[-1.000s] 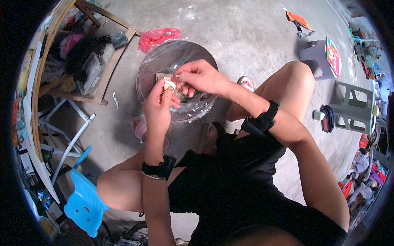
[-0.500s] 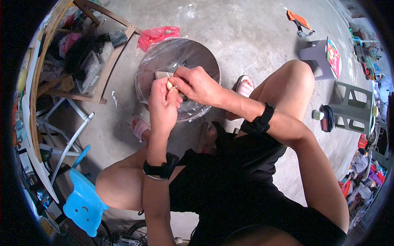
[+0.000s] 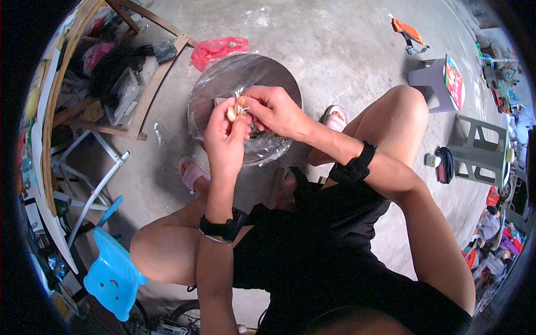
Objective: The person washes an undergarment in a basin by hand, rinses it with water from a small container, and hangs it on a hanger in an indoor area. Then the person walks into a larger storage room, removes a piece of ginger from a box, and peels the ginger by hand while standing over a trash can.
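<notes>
My left hand (image 3: 224, 134) is closed, pinching what looks like a garlic clove (image 3: 231, 115), small, pale and rounded. Thumb and fingertips of my right hand (image 3: 276, 111) press together right beside it, on thin white shreds like garlic skin (image 3: 243, 107). Both hands meet above a round dark metal basin (image 3: 282, 72) lined with clear plastic film (image 3: 259, 154). A piece of cardboard and some small bits lie inside the basin, mostly hidden under my hands.
A red plastic bag (image 3: 219, 49) lies against the basin's far rim. At the left stand a wooden frame (image 3: 159, 84) full of clutter and a blue plastic chair (image 3: 114, 279). Rightward are a white stool (image 3: 427, 81), a grey-green stool (image 3: 480, 148) and an orange folded item (image 3: 410, 32).
The pale clove shows more plainly between my left fingers. My right fingertips have shifted slightly, and more white shreds stick out between the hands.
</notes>
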Available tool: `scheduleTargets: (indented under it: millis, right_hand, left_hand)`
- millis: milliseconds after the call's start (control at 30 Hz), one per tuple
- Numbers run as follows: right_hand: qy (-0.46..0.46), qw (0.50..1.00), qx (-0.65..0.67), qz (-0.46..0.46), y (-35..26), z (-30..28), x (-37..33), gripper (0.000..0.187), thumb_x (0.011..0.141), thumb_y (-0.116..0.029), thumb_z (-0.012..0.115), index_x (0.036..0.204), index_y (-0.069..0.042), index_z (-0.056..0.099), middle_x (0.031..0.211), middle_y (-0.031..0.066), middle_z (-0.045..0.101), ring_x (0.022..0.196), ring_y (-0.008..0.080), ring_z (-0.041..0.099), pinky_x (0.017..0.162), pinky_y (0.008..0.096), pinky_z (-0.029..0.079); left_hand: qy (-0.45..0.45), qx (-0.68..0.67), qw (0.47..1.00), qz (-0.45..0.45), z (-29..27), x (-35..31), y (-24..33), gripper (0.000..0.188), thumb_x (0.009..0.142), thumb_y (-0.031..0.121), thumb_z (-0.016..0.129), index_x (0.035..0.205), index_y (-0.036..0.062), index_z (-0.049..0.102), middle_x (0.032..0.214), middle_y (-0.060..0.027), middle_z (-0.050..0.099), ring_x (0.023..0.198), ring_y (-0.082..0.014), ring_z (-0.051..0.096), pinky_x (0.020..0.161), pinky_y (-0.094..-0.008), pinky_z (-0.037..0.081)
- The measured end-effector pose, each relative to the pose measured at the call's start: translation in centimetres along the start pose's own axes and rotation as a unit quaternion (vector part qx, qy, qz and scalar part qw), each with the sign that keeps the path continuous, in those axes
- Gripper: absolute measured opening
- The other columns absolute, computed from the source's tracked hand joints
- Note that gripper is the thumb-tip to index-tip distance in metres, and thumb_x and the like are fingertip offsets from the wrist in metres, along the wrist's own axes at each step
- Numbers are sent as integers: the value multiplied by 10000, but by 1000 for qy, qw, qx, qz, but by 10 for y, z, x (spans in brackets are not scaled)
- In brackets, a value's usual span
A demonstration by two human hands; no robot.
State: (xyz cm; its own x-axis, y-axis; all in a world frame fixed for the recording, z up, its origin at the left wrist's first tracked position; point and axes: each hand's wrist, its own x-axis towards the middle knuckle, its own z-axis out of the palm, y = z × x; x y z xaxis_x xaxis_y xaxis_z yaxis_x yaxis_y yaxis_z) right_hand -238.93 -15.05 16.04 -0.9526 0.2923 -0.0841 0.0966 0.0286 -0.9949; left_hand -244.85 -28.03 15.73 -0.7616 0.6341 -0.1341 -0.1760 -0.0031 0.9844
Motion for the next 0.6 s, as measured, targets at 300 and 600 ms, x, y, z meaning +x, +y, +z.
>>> scheduleTargets:
  millis: [300, 600]
  right_hand:
    - [35, 999, -18, 5, 3, -1, 4, 280, 901, -202, 491, 766, 20, 596, 572, 62, 564, 509, 113, 507, 472, 299, 409]
    - [-7, 998, -49, -23, 8, -4, 7, 245, 857, -226, 594, 787, 7, 620, 580, 68, 571, 501, 112, 513, 466, 295, 407]
  left_hand:
    - [6, 3, 1000, -2, -2, 1, 1, 298, 857, -23, 509, 1152, 5, 487, 865, -41, 592, 648, -65, 529, 552, -194, 443]
    - [-14, 18, 1000, 3, -6, 2, 2, 267, 856, -13, 501, 1122, 4, 502, 836, -39, 577, 621, -62, 518, 529, -193, 447]
